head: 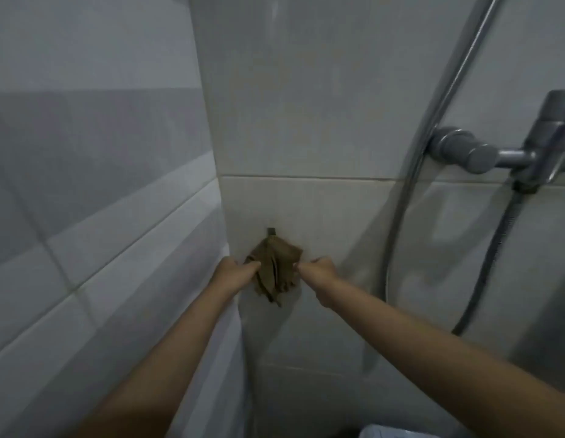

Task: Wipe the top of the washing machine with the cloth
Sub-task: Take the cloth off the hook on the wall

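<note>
From the head camera, a brown cloth (275,268) hangs from a small hook (271,231) on the tiled wall (306,121), far ahead, left of the shower hose (410,172) and tap (483,156). The left hand (238,271) pinches the cloth's left edge in a narrow grip; the right hand (319,273) pinches its right edge likewise, so the cloth sits between both grips. Tugging sideways rather than lifting could snag or tear it on the hook. The washing machine is not in sight.
</note>
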A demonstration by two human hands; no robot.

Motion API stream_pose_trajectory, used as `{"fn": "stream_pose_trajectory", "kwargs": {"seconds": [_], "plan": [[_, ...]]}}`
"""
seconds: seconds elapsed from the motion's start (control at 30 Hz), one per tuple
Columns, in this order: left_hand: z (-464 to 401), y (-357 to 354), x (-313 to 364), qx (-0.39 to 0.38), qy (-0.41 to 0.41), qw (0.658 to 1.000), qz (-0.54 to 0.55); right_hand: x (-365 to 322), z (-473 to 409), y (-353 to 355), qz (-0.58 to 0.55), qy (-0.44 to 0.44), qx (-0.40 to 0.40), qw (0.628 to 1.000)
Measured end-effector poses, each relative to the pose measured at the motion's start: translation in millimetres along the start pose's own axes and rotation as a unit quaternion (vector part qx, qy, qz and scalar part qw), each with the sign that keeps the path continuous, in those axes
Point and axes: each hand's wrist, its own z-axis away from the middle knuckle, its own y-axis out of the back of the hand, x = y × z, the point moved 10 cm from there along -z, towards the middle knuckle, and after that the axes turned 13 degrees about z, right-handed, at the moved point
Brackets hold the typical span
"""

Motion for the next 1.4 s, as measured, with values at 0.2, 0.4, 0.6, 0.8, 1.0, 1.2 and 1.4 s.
{"fn": "stream_pose_trajectory", "kwargs": {"seconds": [0.2,0.4,0.6,0.8,1.0,1.2,1.4], "plan": [[-40,-18,-44,-0.041,0.089,0.977,0.191,-2,-18,-15,-0.116,0.004,0.074,0.99],[-47,-25,-41,-0.042,0.071,0.977,0.199,-16,-19,-22,-0.046,0.009,0.075,0.996],[-23,-8,-2,-0.015,-0.007,0.994,0.111,-59,-1,8,-0.006,0.129,0.085,0.988],[22,-15,30,-0.002,-0.009,0.991,0.137,-82,32,57,0.12,0.224,0.11,0.961],[91,-105,-30,-0.137,0.239,0.937,0.215,-56,60,83,0.276,0.243,0.057,0.928],[149,-211,-62,-0.183,0.291,0.829,0.44,17,77,94,0.243,0.231,-0.052,0.941],[172,-261,-81,-0.196,0.251,0.825,0.467,77,90,150,0.257,0.262,0.025,0.93]]}}
